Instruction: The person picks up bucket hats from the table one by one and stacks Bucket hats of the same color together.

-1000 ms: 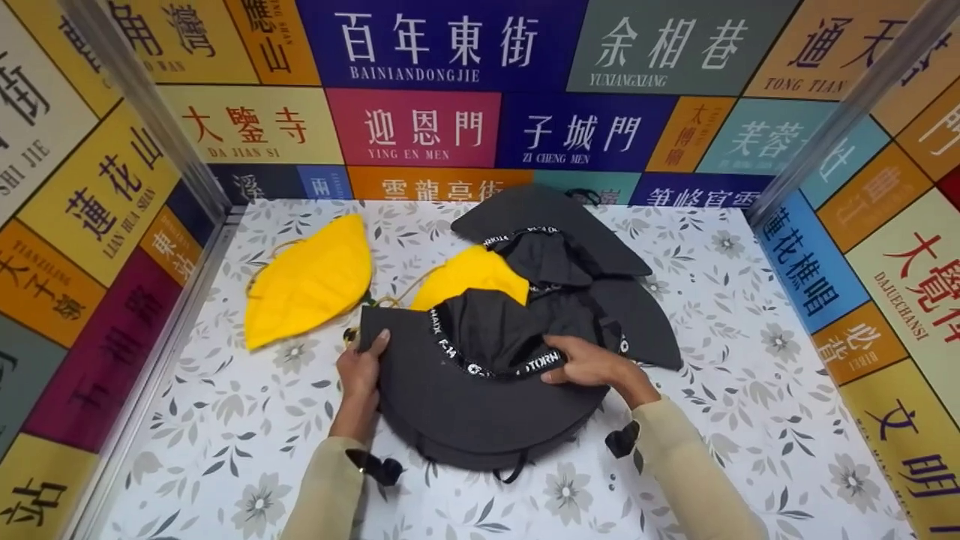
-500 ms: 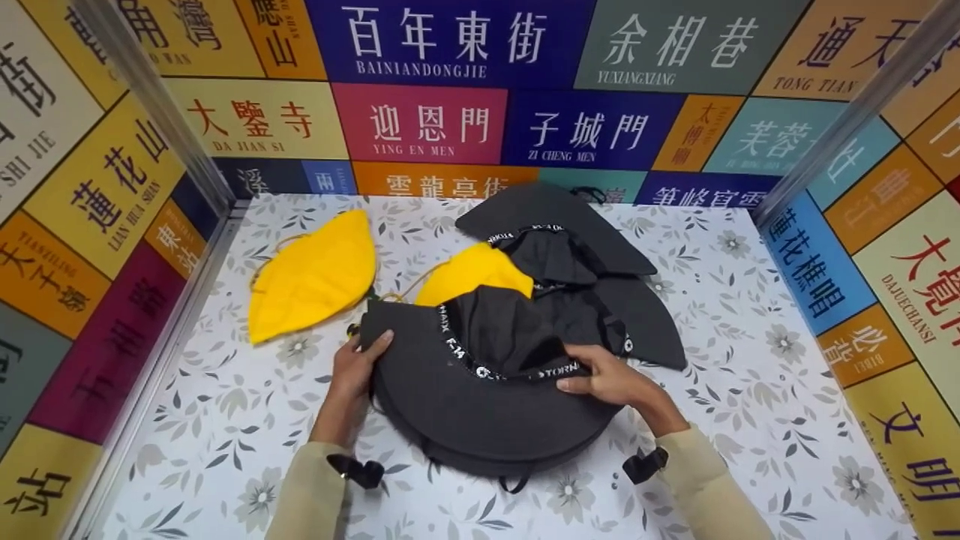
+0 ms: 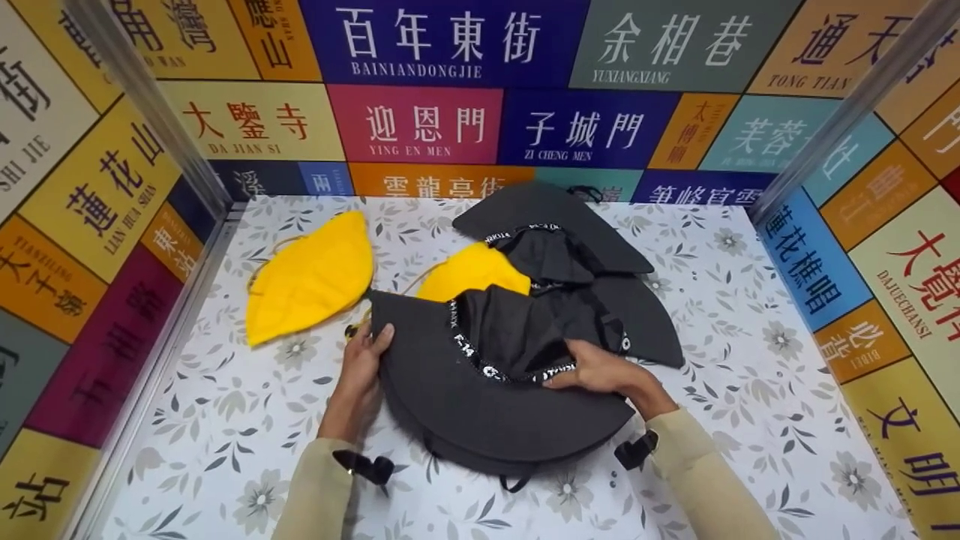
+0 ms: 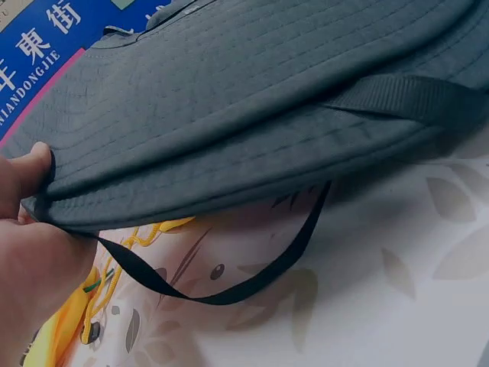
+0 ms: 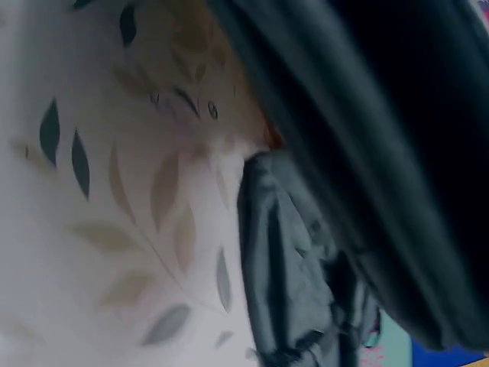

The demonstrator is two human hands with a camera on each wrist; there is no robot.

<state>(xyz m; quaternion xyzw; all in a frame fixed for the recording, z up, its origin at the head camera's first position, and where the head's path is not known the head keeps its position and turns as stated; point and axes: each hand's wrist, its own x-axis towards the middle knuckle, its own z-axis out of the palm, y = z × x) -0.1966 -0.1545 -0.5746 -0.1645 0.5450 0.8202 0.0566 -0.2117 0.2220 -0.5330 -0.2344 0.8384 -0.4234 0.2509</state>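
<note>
A dark grey wide-brimmed hat is folded over, its crown opening and lettered band facing up. At its left brim corner, my left hand grips with the thumb on top; the left wrist view shows two stitched brim layers pinched together. Below them hangs a black strap. My right hand pinches the hat at the lettered band, right of the crown opening. In the right wrist view the dark brim is blurred, and that hand is mostly hidden.
Behind lie more dark grey hats, overlapping, and a yellow hat partly covered by the held one. Another yellow hat lies at the left with its cord. Printed panels wall in the flower-patterned table at the back and sides.
The hat's left brim corner has risen slightly and shifted right with my left hand. My right hand has slid right along the band, and the brim's right corner now shows below it.
</note>
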